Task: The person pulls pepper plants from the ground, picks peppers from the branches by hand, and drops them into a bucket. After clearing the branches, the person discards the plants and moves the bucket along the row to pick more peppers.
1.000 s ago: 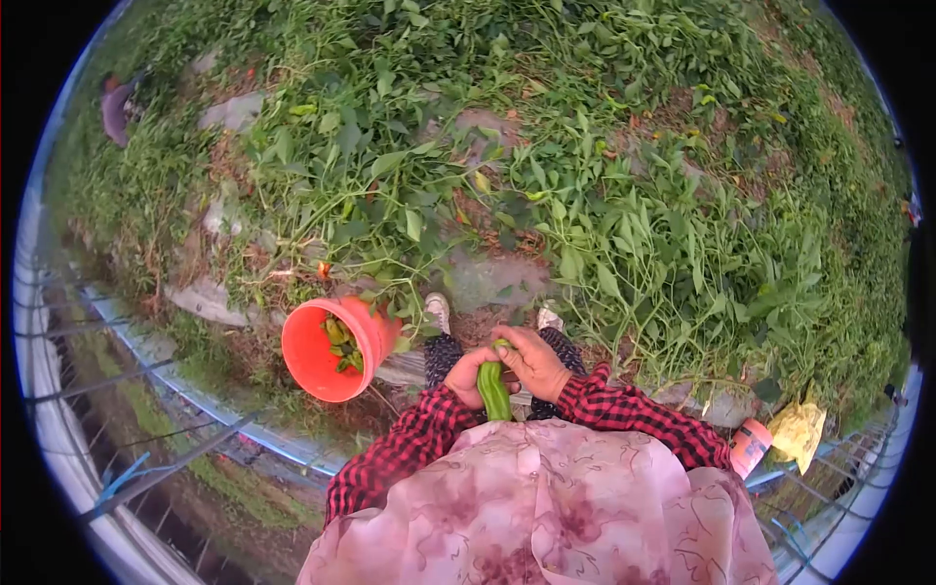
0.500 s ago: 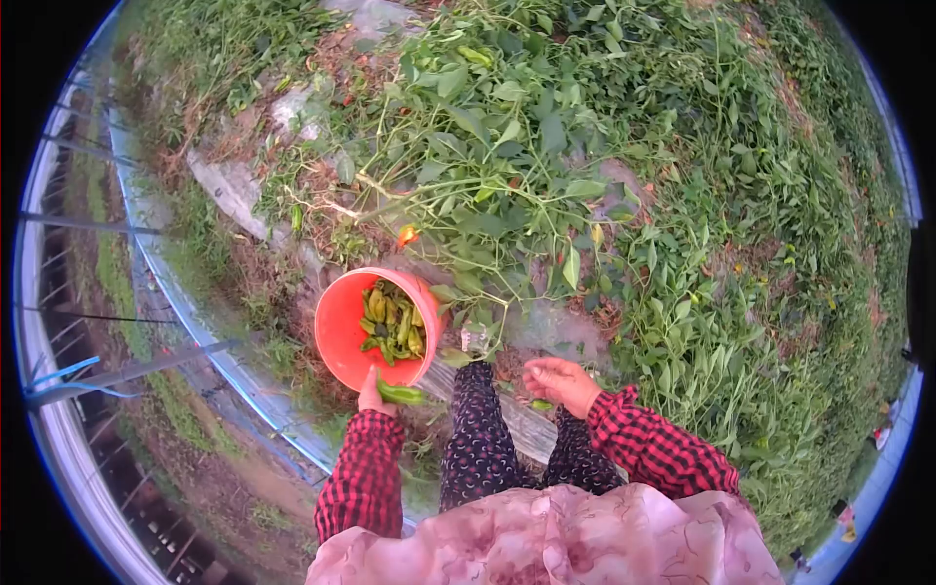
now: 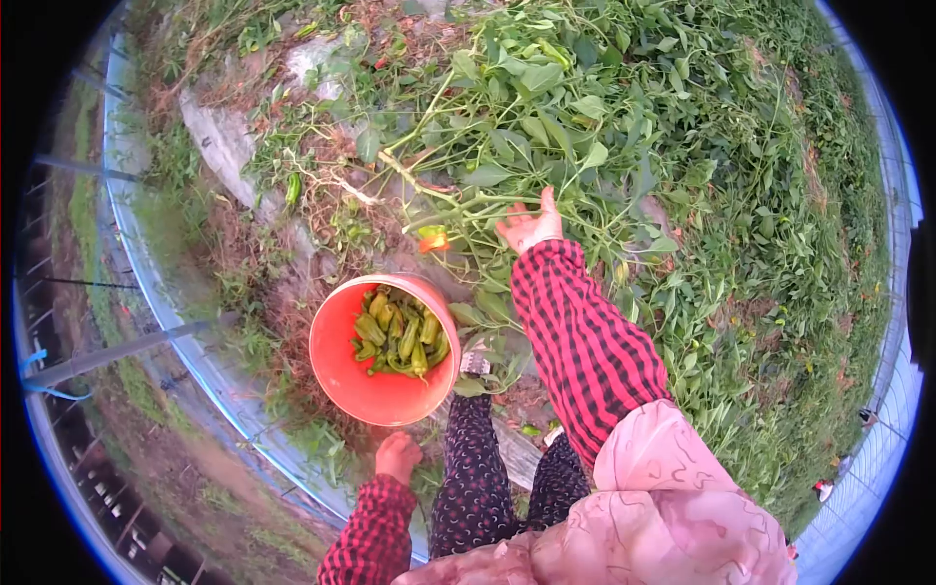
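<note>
My right hand [image 3: 529, 226] reaches forward into a pepper plant [image 3: 575, 127], thumb and fingers spread apart right at a green branch [image 3: 478, 203]. Just left of that hand hangs an orange and yellow-green pepper [image 3: 433, 238]. Below the near rim of an orange-red bucket [image 3: 336, 366] is my left hand [image 3: 398, 456], its fingers curled in with nothing showing in them. The bucket tilts toward me, and several green peppers [image 3: 402, 331] lie inside it.
My legs [image 3: 473, 458] stand just right of the bucket. Grey plastic sheeting [image 3: 219, 136] and dry stems cover the ground at left. A blue-edged greenhouse side [image 3: 156, 278] curves along the left, crossed by a grey bar [image 3: 136, 349]. Dense plants [image 3: 760, 244] fill the right.
My right hand has moved forward from near my legs up to the plant. The green pepper that was in my left hand no longer shows there, and that hand has dropped below the bucket rim.
</note>
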### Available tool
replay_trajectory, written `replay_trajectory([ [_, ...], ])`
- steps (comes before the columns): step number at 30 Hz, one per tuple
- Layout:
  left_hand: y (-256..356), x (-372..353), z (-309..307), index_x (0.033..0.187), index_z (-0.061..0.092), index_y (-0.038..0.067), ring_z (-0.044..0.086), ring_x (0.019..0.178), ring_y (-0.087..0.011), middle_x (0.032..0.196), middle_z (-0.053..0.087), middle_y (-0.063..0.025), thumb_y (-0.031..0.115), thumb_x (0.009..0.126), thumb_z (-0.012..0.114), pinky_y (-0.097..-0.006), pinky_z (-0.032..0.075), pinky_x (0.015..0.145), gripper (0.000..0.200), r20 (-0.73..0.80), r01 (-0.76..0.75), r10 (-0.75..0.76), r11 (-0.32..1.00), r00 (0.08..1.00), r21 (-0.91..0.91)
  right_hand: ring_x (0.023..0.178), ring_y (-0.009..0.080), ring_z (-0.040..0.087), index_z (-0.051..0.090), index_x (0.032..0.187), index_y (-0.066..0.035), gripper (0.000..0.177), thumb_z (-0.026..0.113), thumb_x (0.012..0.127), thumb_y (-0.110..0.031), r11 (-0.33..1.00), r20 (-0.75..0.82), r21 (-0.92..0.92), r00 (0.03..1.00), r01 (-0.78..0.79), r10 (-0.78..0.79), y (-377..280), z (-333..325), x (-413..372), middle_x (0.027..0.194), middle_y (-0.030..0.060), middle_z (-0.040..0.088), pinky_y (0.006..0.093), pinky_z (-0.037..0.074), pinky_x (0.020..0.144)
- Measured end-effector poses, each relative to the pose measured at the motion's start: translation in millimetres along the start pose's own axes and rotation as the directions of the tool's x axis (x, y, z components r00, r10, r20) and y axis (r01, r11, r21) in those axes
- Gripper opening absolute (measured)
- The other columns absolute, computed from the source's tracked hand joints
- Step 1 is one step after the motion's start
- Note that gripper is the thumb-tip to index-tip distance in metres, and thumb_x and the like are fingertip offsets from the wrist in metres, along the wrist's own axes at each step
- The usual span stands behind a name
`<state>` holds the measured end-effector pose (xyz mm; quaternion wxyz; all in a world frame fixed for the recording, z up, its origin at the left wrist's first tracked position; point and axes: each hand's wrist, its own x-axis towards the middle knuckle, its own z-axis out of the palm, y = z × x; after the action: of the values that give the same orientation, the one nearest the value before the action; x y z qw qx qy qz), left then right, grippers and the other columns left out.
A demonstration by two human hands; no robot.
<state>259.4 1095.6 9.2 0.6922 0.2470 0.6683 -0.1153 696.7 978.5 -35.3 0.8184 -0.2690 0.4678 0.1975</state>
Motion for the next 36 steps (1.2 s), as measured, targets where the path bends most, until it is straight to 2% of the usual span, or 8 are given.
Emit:
replay_trajectory([
  [1,-5.6,1.3,-2.1,0.099,0.046,0.005,0.051,0.076,-0.0230,0.086,0.049,-0.0058,0.011,0.075,0.054,-0.0381,0.045,0.066,0.026,0.009,0.034,-0.034,0.999,0.999,-0.022,0.097,0.0234,0.047,0.031,0.113,-0.005,0.050,0.054,0.079,-0.035,0.988,-0.014,0.156,1.000,0.011,-0.009,-1.7,7.6,-3.3,0.099,0.0102,0.050,0.0400,0.033,0.090],
  [2,-10.0,2.9,-2.9,0.099,0.046,0.005,0.051,0.076,-0.0230,0.086,0.049,-0.0058,0.011,0.075,0.054,-0.0381,0.045,0.066,0.026,0.011,0.046,-0.045,0.999,0.999,-0.030,0.097,0.0234,0.047,0.031,0.113,-0.005,0.050,0.054,0.079,-0.035,0.989,-0.021,0.144,1.000,0.014,-0.011,-6.9,-0.9,2.5,0.099,0.0102,0.050,0.0400,0.033,0.090],
  [4,-10.9,0.1,0.2,0.096,0.047,0.005,0.052,0.069,-0.0210,0.081,0.050,-0.0062,0.009,0.073,0.055,-0.0370,0.046,0.062,0.025,-0.022,0.058,-0.059,0.998,0.998,-0.015,0.060,0.0146,0.045,0.040,0.086,-0.007,0.017,0.048,0.084,-0.022,0.986,0.263,0.099,0.959,-0.137,0.107,-31.6,-33.6,20.8,0.059,-0.0007,0.041,0.0278,0.040,0.056],
  [6,-7.7,1.5,0.9,0.094,0.047,0.004,0.052,0.065,-0.0204,0.078,0.050,-0.0062,0.009,0.073,0.055,-0.0357,0.046,0.060,0.023,0.006,0.056,-0.056,0.998,0.998,0.008,0.045,0.0090,0.026,0.039,0.074,-0.009,0.012,0.042,0.084,-0.015,0.998,0.071,0.063,0.997,-0.018,0.014,-53.8,-40.4,-30.9,0.049,-0.0047,0.024,0.0229,0.022,0.040],
  [11,11.2,7.5,11.0,0.085,0.051,0.008,0.052,0.057,-0.0166,0.072,0.051,-0.0029,0.009,0.071,0.055,-0.0301,0.046,0.054,0.015,0.030,-0.023,0.017,0.982,0.999,0.190,0.047,0.0083,0.024,0.041,0.090,-0.012,0.021,0.038,0.088,-0.033,0.944,-0.177,-0.258,0.951,0.205,-0.255,-141.9,-117.3,-145.1,0.057,-0.0040,0.025,0.0226,0.021,0.041],
  [16,31.4,16.0,20.3,0.085,0.051,0.007,0.051,0.056,-0.0151,0.073,0.051,-0.0020,0.009,0.072,0.055,-0.0280,0.045,0.050,0.014,0.089,-0.063,0.043,0.970,0.995,0.233,0.044,0.0071,0.024,0.041,0.086,-0.013,0.025,0.037,0.088,-0.038,0.908,-0.223,-0.402,0.950,0.114,-0.218,-188.6,-151.5,-243.3,0.054,-0.0048,0.026,0.0210,0.019,0.037],
  [26,47.2,29.9,23.1,0.091,0.053,0.003,0.051,0.056,-0.0131,0.072,0.054,-0.0035,0.012,0.072,0.059,-0.0250,0.043,0.050,0.023,0.073,-0.126,0.103,0.837,0.992,0.533,0.038,0.0059,0.022,0.043,0.085,-0.015,0.025,0.035,0.088,-0.038,0.917,-0.320,-0.343,0.893,0.203,-0.317,-245.9,-219.1,-363.0,0.049,-0.0059,0.025,0.0200,0.020,0.033],
  [36,47.2,19.8,64.2,0.095,0.053,0.001,0.052,0.058,-0.0123,0.074,0.055,-0.0039,0.011,0.071,0.060,-0.0232,0.043,0.050,0.027,0.156,-0.181,0.112,0.809,0.981,0.559,0.036,0.0057,0.019,0.045,0.084,-0.018,0.027,0.036,0.087,-0.042,0.885,-0.375,-0.422,0.850,0.199,-0.370,-228.5,-280.1,-390.0,0.048,-0.0066,0.024,0.0201,0.016,0.032],
])
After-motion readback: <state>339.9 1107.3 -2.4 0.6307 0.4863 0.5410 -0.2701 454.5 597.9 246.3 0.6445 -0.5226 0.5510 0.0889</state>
